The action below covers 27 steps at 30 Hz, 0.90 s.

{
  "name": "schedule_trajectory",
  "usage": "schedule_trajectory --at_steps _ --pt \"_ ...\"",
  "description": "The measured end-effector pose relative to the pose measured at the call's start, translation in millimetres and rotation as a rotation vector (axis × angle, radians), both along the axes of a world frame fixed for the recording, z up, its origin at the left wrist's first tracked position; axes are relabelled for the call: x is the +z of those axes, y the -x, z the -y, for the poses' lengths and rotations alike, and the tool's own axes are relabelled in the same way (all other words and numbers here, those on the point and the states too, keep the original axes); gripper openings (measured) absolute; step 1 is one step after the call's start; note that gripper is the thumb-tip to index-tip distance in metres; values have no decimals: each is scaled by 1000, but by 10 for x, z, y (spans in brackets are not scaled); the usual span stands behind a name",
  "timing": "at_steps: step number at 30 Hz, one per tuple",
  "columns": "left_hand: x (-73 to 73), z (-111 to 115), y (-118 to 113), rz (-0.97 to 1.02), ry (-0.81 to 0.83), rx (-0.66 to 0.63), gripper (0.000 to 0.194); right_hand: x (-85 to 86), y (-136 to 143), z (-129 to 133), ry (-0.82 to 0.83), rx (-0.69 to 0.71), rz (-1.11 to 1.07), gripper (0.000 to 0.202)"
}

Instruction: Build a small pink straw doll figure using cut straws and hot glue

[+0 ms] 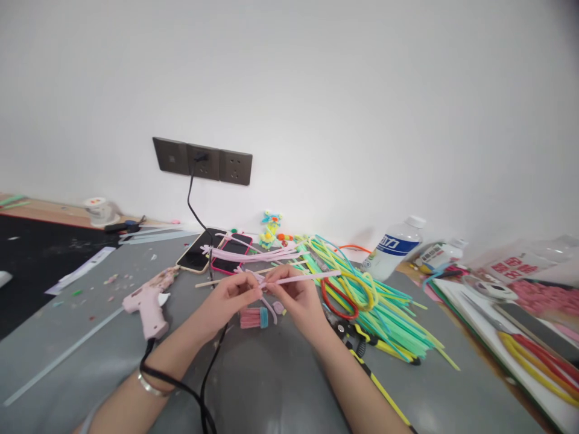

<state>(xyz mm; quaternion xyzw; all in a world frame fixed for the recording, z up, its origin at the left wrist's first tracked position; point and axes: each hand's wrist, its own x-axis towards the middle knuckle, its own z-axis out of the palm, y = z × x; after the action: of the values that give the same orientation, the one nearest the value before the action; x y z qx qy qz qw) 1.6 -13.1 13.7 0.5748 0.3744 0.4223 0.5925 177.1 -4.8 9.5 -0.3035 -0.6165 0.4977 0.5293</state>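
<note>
Over the middle of the grey mat, my left hand (235, 296) and my right hand (294, 295) meet with fingertips pinched together. Between them is a pale lilac pipe cleaner (312, 278), its straight end sticking out to the right past my right hand. Another lilac strand curls down below the fingers; whether it is the same piece I cannot tell. Just beneath lies a small pink bundle (250, 318) with a blue band, beside a lilac coil (278, 308). Behind my hands rests a bunch of lilac pipe cleaners (253, 255) across two phones (202, 250).
A pink glue gun (149, 304) lies left, its black cord running by my left forearm. Right are green and yellow pipe cleaners (389, 313), yellow-black pliers (362, 339), a bottle (395, 247) and scissors (536, 355). A small yellow-blue figure (270, 231) stands by the wall.
</note>
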Motion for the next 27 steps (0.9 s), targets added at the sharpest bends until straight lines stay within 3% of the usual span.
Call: schedule_trajectory --at_steps 5,16,23,27 --pt "-81 -31 20 69 5 71 31 -10 26 38 -72 -18 35 12" --pt "-80 -22 -31 119 2 146 31 -26 52 13 -225 -71 110 8" --pt "-65 -11 -44 59 -5 135 36 -4 36 5 -244 -134 124 6" --pt "-74 -36 -18 -10 -112 174 27 12 -6 -19 -195 -141 98 10"
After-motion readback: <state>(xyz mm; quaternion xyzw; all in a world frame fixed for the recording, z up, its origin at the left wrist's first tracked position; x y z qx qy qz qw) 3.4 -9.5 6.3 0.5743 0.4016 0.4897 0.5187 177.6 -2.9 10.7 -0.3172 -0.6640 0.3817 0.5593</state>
